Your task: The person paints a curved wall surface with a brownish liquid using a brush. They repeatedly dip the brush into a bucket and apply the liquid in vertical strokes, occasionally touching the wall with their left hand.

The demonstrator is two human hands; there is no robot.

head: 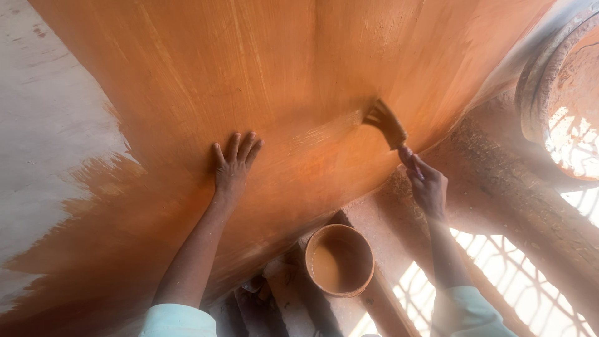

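A large curved clay surface [268, 68] coated in wet orange-brown wash fills most of the view. My left hand [233, 167] lies flat on it, fingers spread, holding nothing. My right hand [427, 185] grips the handle of a brush [387, 123], whose bristles press against the orange surface to the right of my left hand. At the left, part of the surface [43, 131] remains pale grey, with streaky orange edges where the wash ends.
A round bucket [340, 260] of brown liquid stands on the ground below, between my arms. A large round clay vessel rim [549, 81] sits at the upper right. Patterned sunlight falls on the ground at the lower right.
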